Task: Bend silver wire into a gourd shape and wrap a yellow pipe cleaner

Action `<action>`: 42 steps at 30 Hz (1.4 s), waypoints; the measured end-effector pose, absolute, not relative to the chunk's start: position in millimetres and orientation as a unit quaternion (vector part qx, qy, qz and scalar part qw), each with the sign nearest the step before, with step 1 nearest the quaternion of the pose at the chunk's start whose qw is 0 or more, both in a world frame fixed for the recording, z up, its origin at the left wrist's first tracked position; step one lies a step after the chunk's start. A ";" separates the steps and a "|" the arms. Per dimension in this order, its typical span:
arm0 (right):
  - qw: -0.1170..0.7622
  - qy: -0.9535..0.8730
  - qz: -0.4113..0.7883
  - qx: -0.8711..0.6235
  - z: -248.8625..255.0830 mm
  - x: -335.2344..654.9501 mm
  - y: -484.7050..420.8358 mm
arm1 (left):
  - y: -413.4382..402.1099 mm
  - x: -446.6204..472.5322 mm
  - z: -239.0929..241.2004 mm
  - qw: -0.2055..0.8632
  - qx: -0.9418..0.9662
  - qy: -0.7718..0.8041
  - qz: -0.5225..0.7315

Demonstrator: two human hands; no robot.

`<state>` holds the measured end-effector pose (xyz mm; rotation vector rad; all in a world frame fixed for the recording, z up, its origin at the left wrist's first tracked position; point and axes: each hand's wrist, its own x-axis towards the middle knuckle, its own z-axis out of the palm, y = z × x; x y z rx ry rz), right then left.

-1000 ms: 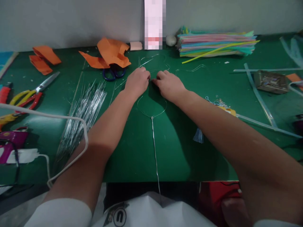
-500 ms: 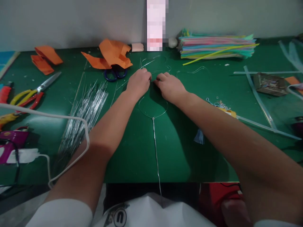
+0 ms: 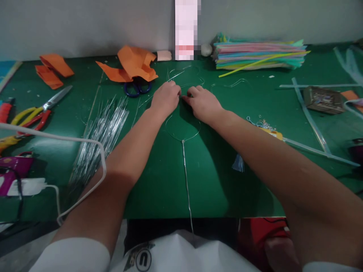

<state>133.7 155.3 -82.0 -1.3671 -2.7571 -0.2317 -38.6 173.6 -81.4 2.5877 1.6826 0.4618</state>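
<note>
A thin silver wire (image 3: pixel 185 177) runs up the middle of the green table (image 3: pixel 159 189), twisted into a stem that opens into a round loop with more curved wire beyond it. At the far side of this loop my left hand (image 3: pixel 167 97) is closed in a pinch on the wire. My right hand (image 3: pixel 204 102) faces it a short gap away, thumb and fingers pinched on the wire too. The fingers hide the wire between their tips. Beyond the hands, further wire curves (image 3: pixel 191 70) lie near the wall.
Left are a bundle of silver wires (image 3: pixel 103 136), pliers (image 3: pixel 36 113), orange paper (image 3: pixel 136 62) over blue-handled scissors (image 3: pixel 137 88) and a white cable (image 3: pixel 70 139). Right are coloured pipe cleaners (image 3: pixel 258 54), a small box (image 3: pixel 323 100), clear sticks (image 3: pixel 310 115) and a blue tassel (image 3: pixel 238 163).
Both hands stay almost in place on the wire, their fingers shifting only slightly. The whole view has moved by a few pixels.
</note>
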 end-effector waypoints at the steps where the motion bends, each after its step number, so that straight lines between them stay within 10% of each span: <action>1: 0.024 -0.892 -0.074 -0.446 -81.5 133.0 154.9 | 172.9 -38.9 -80.5 0.012 0.829 0.539 0.146; 15: 0.019 -0.900 -0.079 -0.429 -80.7 136.0 154.5 | 77.2 -22.3 -1.0 0.046 0.812 0.581 0.048; 42: 0.018 -0.884 -0.054 -0.465 -74.5 131.9 145.7 | -7.1 -22.8 -21.6 0.118 0.814 0.557 -0.119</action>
